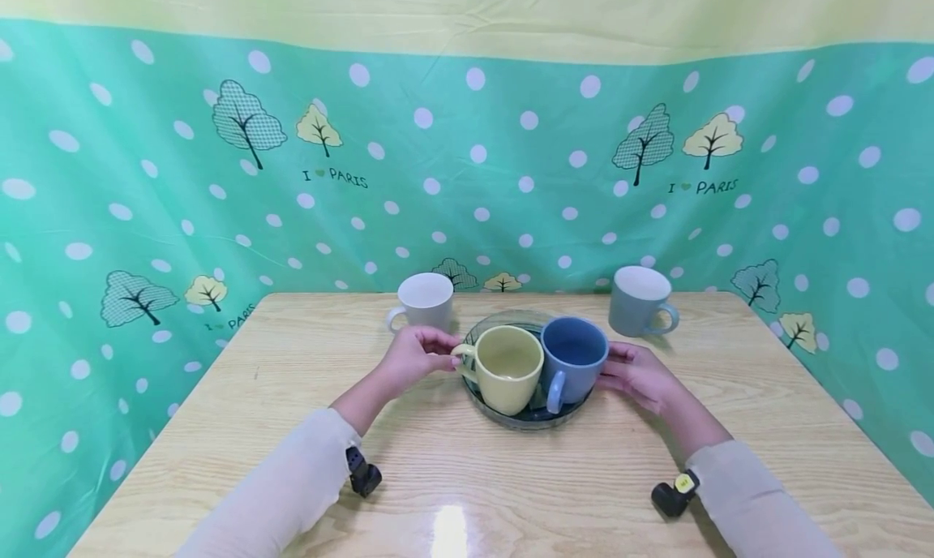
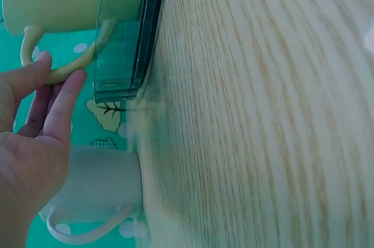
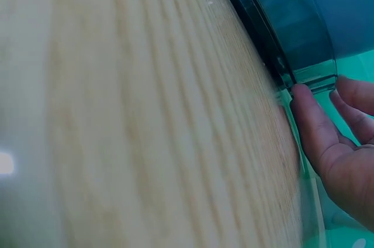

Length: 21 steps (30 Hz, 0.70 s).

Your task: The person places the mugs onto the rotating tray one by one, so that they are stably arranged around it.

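A yellow mug (image 1: pixel 507 371) and a blue mug (image 1: pixel 572 363) stand side by side in a round see-through dish (image 1: pixel 536 422) with a greenish tint. My left hand (image 1: pixel 421 358) pinches the yellow mug's handle (image 2: pixel 73 68) between thumb and fingers, at the dish's left side. In the left wrist view, part of that handle shows through the dish wall. On the opposite side, my right hand (image 1: pixel 642 375) has its fingertips (image 3: pixel 305 99) against the dish's outer wall, close beside the blue mug. Its fingers are extended, not wrapped round anything.
Behind my left hand stands a white mug (image 1: pixel 426 298), handle to the left. A grey-blue mug (image 1: pixel 639 302) is at the back right, handle to the right. All rest on a wooden table (image 1: pixel 452 469). A green dotted curtain (image 1: pixel 467 177) hangs behind.
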Tool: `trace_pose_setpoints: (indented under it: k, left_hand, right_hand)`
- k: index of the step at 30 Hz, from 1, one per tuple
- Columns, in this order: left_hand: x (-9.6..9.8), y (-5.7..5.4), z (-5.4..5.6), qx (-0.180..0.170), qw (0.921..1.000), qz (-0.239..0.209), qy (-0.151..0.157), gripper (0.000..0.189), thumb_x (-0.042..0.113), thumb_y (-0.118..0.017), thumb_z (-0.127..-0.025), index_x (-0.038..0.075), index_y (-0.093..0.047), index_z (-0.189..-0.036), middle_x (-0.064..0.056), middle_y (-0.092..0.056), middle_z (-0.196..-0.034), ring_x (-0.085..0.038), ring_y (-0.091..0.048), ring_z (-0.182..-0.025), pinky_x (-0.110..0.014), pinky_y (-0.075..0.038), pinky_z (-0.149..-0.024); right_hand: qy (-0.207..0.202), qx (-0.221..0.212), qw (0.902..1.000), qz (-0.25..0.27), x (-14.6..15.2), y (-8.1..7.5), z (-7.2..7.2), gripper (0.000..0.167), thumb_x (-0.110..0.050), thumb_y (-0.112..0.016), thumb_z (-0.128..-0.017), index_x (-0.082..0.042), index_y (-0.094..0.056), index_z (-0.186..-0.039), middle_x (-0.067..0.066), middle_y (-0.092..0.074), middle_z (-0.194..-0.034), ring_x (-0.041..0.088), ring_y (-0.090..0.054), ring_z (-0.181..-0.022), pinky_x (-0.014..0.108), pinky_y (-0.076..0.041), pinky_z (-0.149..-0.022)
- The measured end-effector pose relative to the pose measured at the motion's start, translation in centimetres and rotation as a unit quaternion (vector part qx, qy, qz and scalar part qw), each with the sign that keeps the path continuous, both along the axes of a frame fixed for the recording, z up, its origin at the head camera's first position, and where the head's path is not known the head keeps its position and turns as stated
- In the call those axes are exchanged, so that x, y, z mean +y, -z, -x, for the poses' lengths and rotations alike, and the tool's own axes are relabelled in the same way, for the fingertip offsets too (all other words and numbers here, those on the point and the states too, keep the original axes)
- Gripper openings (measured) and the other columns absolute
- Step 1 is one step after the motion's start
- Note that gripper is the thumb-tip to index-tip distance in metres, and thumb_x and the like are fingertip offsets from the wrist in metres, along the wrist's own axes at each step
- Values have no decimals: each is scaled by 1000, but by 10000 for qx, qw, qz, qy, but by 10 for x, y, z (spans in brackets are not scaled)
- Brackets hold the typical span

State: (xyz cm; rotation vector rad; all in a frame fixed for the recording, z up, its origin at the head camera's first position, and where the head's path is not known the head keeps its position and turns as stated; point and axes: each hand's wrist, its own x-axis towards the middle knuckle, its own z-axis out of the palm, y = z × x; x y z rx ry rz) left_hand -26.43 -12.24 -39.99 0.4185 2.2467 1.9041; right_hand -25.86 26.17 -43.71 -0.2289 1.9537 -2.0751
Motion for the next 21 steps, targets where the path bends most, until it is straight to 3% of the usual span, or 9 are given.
trace_pose_setpoints:
  k: [8, 21]
  left_hand:
    - [3, 1, -4, 211, 9997, 143, 34, 27, -10, -77, -74, -8, -70, -100, -12, -71, -88, -16, -65, -79, -30, -62, -73]
    - [6, 2, -10, 319, 9993, 140, 132, 27, -10, -78, -74, -9, -69, -100, -14, -70, -87, -17, -65, -77, -30, -62, -71]
  right_hand:
    - [-81, 177, 9998, 5, 0, 4, 2, 52, 7, -52, -95, 19, -30, -141, 4, -64, -111, 16, -66, -99, 33, -58, -89]
    - [-86, -189, 9998, -3, 0, -1, 3, 57, 1, -53, -97, 15, -26, -145, 5, -62, -113, 18, -64, -98, 41, -58, -88]
